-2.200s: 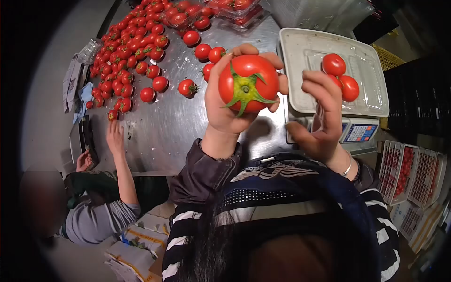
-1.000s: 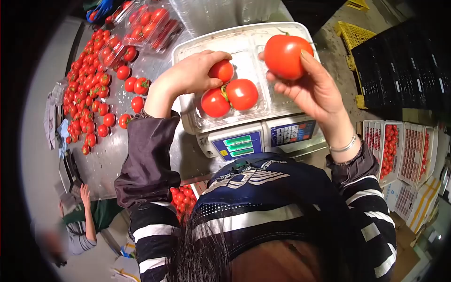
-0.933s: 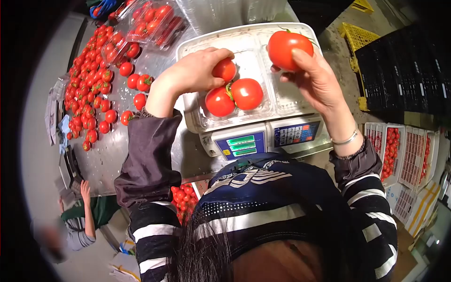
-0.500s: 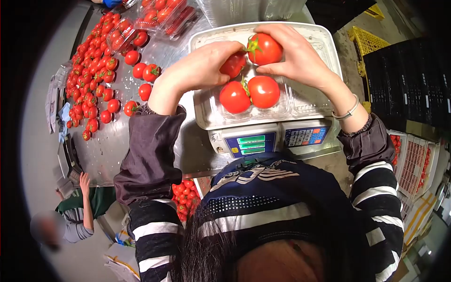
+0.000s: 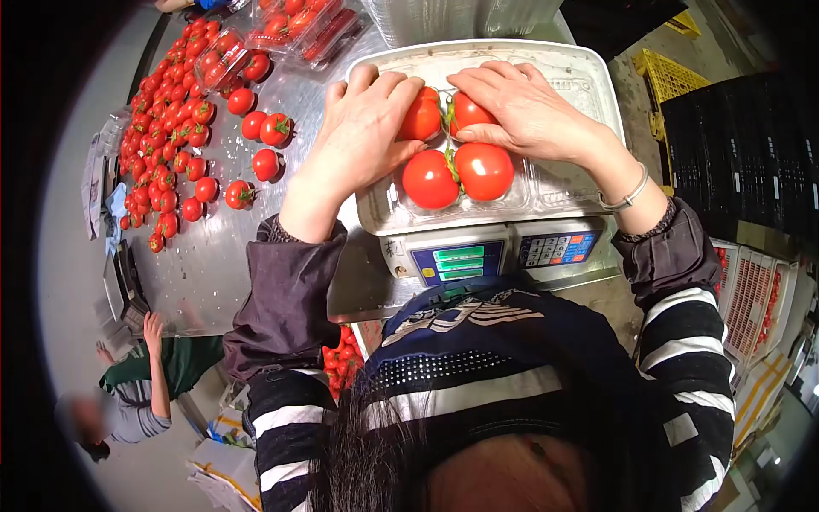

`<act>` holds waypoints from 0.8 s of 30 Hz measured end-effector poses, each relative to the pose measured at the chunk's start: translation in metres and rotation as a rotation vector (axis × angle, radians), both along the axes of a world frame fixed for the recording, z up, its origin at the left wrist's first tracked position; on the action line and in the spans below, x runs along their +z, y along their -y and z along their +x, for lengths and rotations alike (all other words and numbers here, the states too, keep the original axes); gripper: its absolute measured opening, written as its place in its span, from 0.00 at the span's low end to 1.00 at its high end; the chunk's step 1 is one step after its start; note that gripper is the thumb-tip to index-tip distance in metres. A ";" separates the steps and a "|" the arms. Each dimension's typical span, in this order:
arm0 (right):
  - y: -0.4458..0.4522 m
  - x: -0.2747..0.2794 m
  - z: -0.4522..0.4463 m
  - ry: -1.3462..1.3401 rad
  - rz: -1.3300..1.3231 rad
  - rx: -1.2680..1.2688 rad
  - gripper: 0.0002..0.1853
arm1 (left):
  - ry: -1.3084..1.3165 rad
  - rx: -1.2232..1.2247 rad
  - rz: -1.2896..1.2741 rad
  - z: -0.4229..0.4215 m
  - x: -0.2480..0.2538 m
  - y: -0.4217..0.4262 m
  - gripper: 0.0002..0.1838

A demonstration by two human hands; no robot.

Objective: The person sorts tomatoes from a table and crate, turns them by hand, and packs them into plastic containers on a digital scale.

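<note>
The left hand (image 5: 363, 128) is curled around the far left tomato (image 5: 418, 119), with its thumb on the near side. The right hand (image 5: 533, 107) is curled around the far right tomato (image 5: 471, 113) in the same way. Two more fat red ones, the near left tomato (image 5: 430, 180) and the near right tomato (image 5: 485, 171), sit close in front of them. All four are in a clear plastic box (image 5: 531, 194) on the white tray (image 5: 589, 72) of a scale. The scale has a screen (image 5: 461, 262) with green lit bars and a pad of keys (image 5: 556, 249) beside it.

The scale is on a shiny gray metal table (image 5: 247, 290). Small pale specks dot the metal. A big heap of tomatoes (image 5: 175, 111) covers the left part, and a few loose ones lie between the heap and the scale. Clear packs (image 5: 299, 26) full of tomatoes are at the far side, and a tall stack of clear plastic (image 5: 465, 21) is just behind the scale. A light blue cloth (image 5: 116, 213) is by the table's left edge.

Over on the right is a yellow crate (image 5: 670, 81), and black crates (image 5: 742, 162) are near it. Pale crates (image 5: 751, 294) with red things inside are lower down. At the lower left, another person (image 5: 141, 414) in a gray sleeve is by the table. The floor there is gray.
</note>
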State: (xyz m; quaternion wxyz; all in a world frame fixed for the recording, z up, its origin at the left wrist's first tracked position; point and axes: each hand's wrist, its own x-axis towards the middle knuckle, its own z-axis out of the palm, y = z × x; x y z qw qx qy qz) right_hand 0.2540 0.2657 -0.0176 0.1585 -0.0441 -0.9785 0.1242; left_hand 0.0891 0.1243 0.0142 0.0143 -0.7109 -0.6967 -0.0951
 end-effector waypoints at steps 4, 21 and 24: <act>-0.013 0.011 0.024 -0.309 -0.264 -0.033 0.21 | 0.122 -0.046 0.112 -0.011 0.002 0.018 0.26; -0.014 -0.006 0.133 -0.787 -0.587 -0.563 0.11 | 0.572 0.736 0.587 0.016 -0.040 0.179 0.12; -0.049 -0.003 0.116 -0.698 -0.431 -0.413 0.15 | 0.622 0.731 0.605 0.027 -0.044 0.188 0.14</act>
